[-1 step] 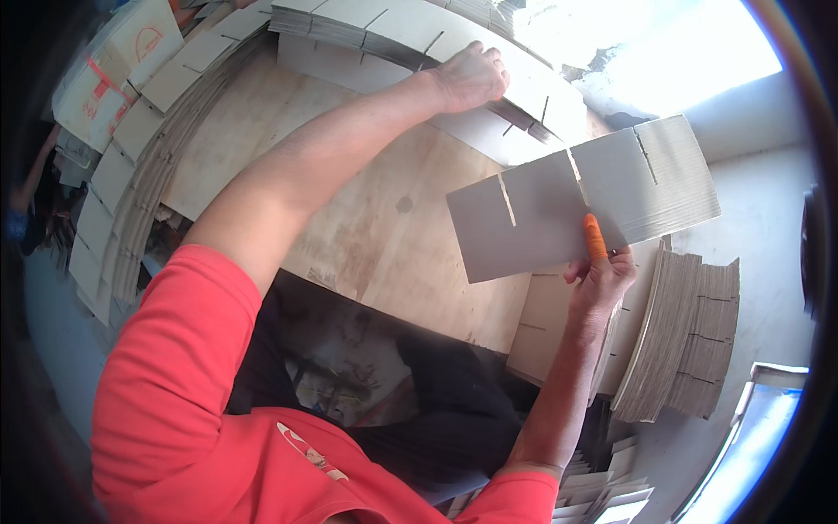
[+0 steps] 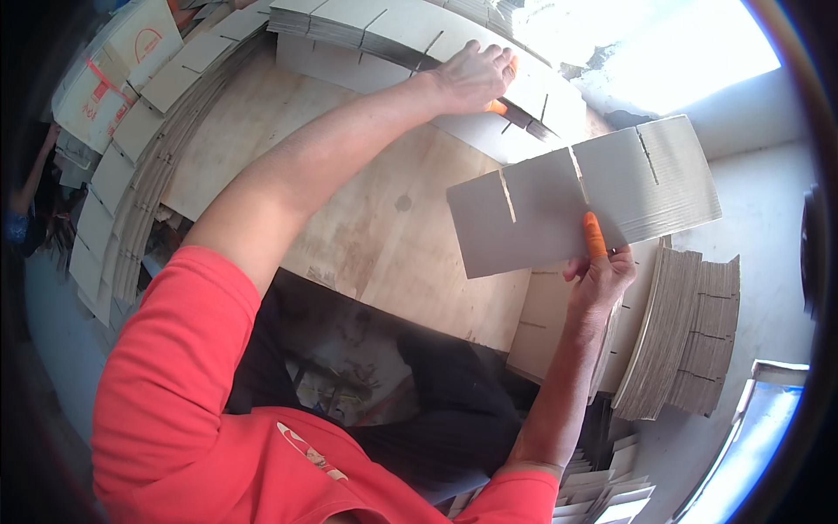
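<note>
A grey-white slotted cardboard divider (image 2: pixel 541 210) is held up and tilted at the right. My right hand (image 2: pixel 602 275) grips its lower edge, with the orange-covered thumb on the face towards me. Three slots run down from its upper edge. Far ahead, my left hand (image 2: pixel 471 79) is at the front edge of a long stack of slotted cardboard pieces (image 2: pixel 401 33). Its fingers are bent but apart over the stack, and the thumb stands away from them. Orange covers show on a finger and the thumb; no piece is visibly held there.
A wooden board (image 2: pixel 393 218) lies in front of me. More slotted cardboard is piled along the left (image 2: pixel 131 201), and a thick stack (image 2: pixel 681 332) stands at the right. A marked cardboard box (image 2: pixel 118 74) is at the far left. Bright light comes from the upper right.
My left hand's fingers have spread from a tighter curl, and its orange finger and thumb covers now show. The divider in my right hand has barely moved.
</note>
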`<state>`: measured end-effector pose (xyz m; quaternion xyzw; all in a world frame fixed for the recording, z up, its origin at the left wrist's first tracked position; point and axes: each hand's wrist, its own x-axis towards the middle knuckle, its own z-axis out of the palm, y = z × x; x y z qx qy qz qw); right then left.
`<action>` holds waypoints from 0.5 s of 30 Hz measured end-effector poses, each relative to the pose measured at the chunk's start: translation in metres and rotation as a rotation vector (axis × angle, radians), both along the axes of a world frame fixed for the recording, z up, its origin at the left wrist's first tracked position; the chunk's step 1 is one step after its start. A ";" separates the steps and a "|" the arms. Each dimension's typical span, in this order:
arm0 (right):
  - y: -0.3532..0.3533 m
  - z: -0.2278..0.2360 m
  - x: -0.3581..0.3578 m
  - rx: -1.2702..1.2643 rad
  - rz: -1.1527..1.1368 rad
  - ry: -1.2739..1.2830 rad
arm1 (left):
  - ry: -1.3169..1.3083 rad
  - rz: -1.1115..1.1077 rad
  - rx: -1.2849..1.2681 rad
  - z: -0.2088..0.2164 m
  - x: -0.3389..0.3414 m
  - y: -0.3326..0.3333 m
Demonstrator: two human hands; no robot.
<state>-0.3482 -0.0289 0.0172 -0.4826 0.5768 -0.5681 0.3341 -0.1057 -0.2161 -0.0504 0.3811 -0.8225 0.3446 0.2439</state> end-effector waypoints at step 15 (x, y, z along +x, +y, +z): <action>0.008 0.006 0.004 -0.043 -0.084 -0.024 | 0.530 -0.077 0.778 0.033 -0.015 0.005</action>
